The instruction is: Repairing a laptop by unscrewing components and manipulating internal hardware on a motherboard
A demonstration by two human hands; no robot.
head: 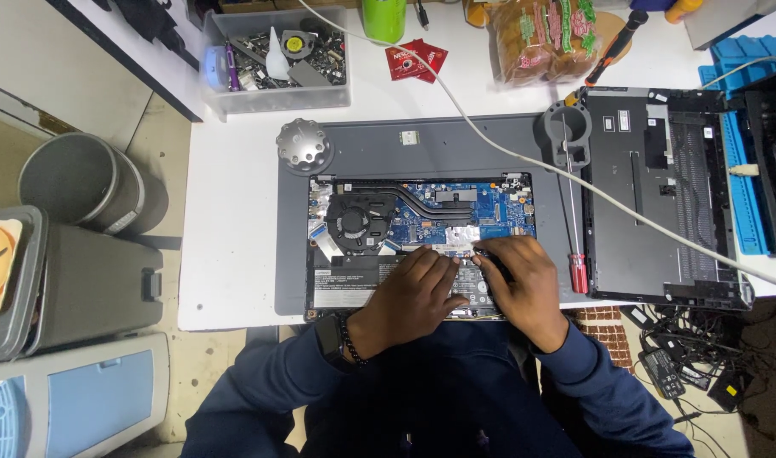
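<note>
An opened laptop (422,212) lies bottom-up on a grey mat (456,144), showing its blue circuit board, black fan and heat pipe. My left hand (413,293) rests on the lower middle of the laptop's insides, fingers bent and pressing near a silver part. My right hand (523,284) lies just right of it, fingertips touching the same area. What lies under the fingers is hidden. A dark watch and a bead bracelet sit on my left wrist.
A red-handled screwdriver (577,254) lies right of the laptop. The removed black laptop cover (659,195) sits at right, crossed by a white cable (523,157). A clear parts bin (273,59), silver round knob (304,146), bread bag (545,34) and grey bins (74,254) surround the table.
</note>
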